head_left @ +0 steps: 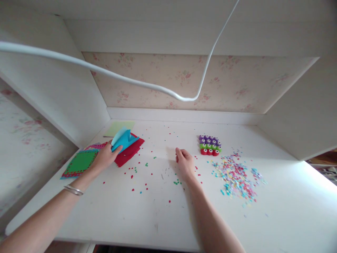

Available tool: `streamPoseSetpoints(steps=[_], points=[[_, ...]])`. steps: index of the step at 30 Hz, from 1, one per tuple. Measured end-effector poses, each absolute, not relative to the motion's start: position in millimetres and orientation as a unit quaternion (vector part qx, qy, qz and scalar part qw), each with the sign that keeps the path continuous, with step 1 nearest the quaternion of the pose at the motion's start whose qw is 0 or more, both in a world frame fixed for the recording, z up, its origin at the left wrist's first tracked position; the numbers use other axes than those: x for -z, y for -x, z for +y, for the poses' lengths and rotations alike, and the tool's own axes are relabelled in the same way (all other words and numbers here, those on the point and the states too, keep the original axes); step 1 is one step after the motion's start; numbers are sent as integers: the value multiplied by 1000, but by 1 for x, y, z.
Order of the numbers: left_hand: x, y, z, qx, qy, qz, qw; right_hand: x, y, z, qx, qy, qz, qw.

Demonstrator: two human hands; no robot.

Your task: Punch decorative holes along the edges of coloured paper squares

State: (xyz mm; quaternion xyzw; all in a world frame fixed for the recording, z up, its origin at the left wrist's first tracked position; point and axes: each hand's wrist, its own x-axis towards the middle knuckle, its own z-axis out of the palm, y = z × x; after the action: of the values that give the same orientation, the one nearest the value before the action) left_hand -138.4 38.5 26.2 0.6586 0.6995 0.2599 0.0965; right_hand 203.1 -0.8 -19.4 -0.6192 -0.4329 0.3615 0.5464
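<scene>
My left hand, with a silver bangle at the wrist, is closed on blue paper at the left of the table. The paper is bent up, and its paler side shows at the top. Under it lies red paper with a zigzag edge. Near the table's middle my right hand rests with curled fingers; whether anything is in them is hidden. Small red and green paper pieces lie around it. To its right stand several purple, green and red craft punches in rows.
Decorated sheets, one with a green centre, lie at the left edge. A pale green sheet is behind them. A heap of coloured confetti spreads at the right. A white cable hangs across the view above the white table.
</scene>
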Motion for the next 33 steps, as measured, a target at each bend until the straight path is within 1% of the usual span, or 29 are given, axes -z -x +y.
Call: streamPoseSetpoints(steps=[8, 12, 14, 18, 21, 27, 33], points=[[-41, 134, 28, -247, -686, 684, -37, 20, -203, -1, -364, 619, -441, 539], [-47, 137, 30, -232, -712, 659, -72, 20, -203, 0, -359, 616, -451, 536], [-42, 140, 32, -201, -738, 642, -49, 20, -203, -1, -356, 614, -457, 535], [-20, 143, 34, -114, -765, 633, 32, 19, -202, -1, -357, 614, -466, 528], [-8, 143, 32, -81, -784, 613, 62, 17, -201, -2, -360, 614, -471, 521], [-11, 141, 30, -41, -804, 588, 74, 17, -201, -2, -359, 616, -477, 514], [-14, 135, 35, -56, -808, 584, 55, 17, -201, -2, -355, 616, -484, 510]])
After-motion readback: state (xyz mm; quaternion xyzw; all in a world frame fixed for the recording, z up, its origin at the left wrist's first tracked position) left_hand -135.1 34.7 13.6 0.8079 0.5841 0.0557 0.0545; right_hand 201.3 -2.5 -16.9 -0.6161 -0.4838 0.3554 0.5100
